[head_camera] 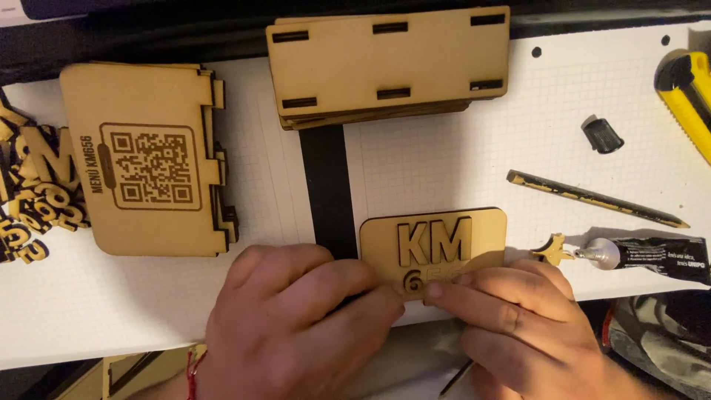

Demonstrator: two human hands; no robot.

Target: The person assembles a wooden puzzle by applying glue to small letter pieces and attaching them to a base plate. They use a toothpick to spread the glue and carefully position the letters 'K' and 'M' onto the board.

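White gridded tabletop (459, 163) w/ a black strip (327, 189) running front to back, dark edge behind.

Small rounded tan wood plaque with raised letters (444, 237) lies flat near the front edge, just right of the strip. Both hands are on its lower edge. Left hand (296, 318) is curled, knuckles up, fingertips pressing the plaque's lower-left part; its grip is bent closed on the plaque, though can't tell if the thumb is under it. Red thread band on that wrist. Right hand (518, 318) has fingers pressed together, tips on the small raised pieces below the big letters, partly hiding them.

Rest:
- Far centre: stack of flat tan wood panels with rectangular slots (389, 63).
- Left: stack of tan wood panels engraved with a square code pattern (144, 159); beyond it, at the left edge, a heap of loose wood cut-out letters and digits (29, 192).
- Right: dark worn pencil (592, 196) lying slanted, small black cap (601, 135), yellow-black utility knife (689, 96) at the edge.
- Black glue tube with metal neck (652, 255) near the right hand, a tiny wood cut-out scrap (554, 248) just beside its nozzle.
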